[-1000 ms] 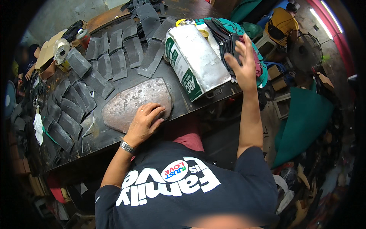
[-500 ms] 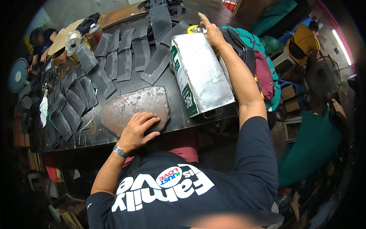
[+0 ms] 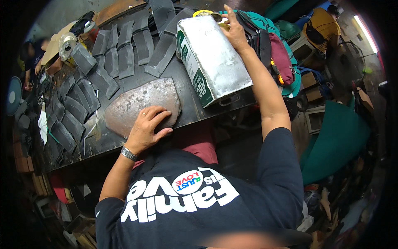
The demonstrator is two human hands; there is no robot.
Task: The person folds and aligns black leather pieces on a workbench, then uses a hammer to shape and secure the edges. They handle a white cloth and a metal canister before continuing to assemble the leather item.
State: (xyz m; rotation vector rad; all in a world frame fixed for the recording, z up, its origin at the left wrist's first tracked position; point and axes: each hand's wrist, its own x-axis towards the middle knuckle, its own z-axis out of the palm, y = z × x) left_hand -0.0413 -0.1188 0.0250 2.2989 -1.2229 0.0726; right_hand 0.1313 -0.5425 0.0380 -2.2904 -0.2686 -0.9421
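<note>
Lying in rows along the left of the dark worktable (image 3: 195, 112), grey leather strips (image 3: 78, 108) spread from the near edge to the far corner, with a roll of tape (image 3: 66, 43) beside them. Next comes a worn stone slab (image 3: 141, 103), flat on the table near its front edge; the left hand (image 3: 147, 128) rests on its near corner, fingers spread and pressing down, grasping nothing, a wristwatch (image 3: 129, 153) on the wrist. To the right stands a big rectangular metal can (image 3: 215, 58), tipped over toward the slab, its far end by the yellow cap (image 3: 203, 13). The right hand (image 3: 234, 31) is laid over the can's upper edge, fingers curled on it, steadying the tilt. To handle this well, I'd say the can wants a slow, controlled lean with the other palm kept firm on the slab, since a heavy can could slip off the table edge it sits close to. Right of the can lie packed bags (image 3: 277, 54), then a cluttered workshop floor with boxes, green cloth (image 3: 336, 137), and another person in a yellow shirt (image 3: 321, 25) at the far side.
</note>
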